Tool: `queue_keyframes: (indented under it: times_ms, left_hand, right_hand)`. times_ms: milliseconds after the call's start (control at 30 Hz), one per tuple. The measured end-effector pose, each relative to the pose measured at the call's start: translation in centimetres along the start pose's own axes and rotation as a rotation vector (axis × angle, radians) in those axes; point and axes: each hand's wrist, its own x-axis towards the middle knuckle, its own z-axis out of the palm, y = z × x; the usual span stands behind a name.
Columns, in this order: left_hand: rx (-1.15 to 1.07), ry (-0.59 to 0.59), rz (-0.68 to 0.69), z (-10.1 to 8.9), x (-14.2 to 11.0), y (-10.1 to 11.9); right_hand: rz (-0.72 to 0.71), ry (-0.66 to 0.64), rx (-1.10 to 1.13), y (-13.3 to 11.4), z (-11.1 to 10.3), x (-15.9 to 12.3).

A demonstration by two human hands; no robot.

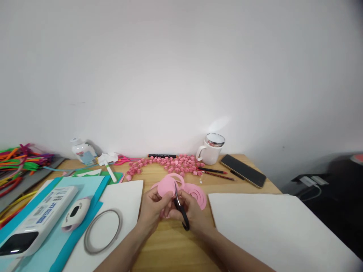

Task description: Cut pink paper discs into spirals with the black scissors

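My left hand [154, 206] pinches a round piece of pink paper [166, 186] above the middle of the wooden table. In my right hand [193, 209] is a pair of scissors [178, 206] with dark handles, its blades pointing away from me at the right edge of the paper. A curved pink strip loops off the top of that disc. Beside my right hand, a coiled pink paper spiral [198, 194] lies on the table. Some of my fingers under the paper are hidden.
Many small pink rolled-paper pieces [177, 164] lie behind my hands. A white mug [210, 151], pencils [215, 171] and a phone [243, 170] are at the back right. White sheets [261, 226] flank me; a tape roll [90, 235] and box cutter package [48, 211] lie left.
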Motion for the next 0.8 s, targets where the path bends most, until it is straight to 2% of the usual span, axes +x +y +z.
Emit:
queue_keyframes:
  times_ms: [367, 800]
  left_hand:
    - [-0.027, -0.048, -0.002, -0.18, 0.17, 0.04]
    - [0.01, -0.01, -0.004, -0.36, 0.37, -0.19]
  right_hand:
    - [0.026, 0.011, -0.063, 0.12, -0.43, 0.07]
    - [0.075, 0.038, -0.124, -0.26, -0.35, -0.13]
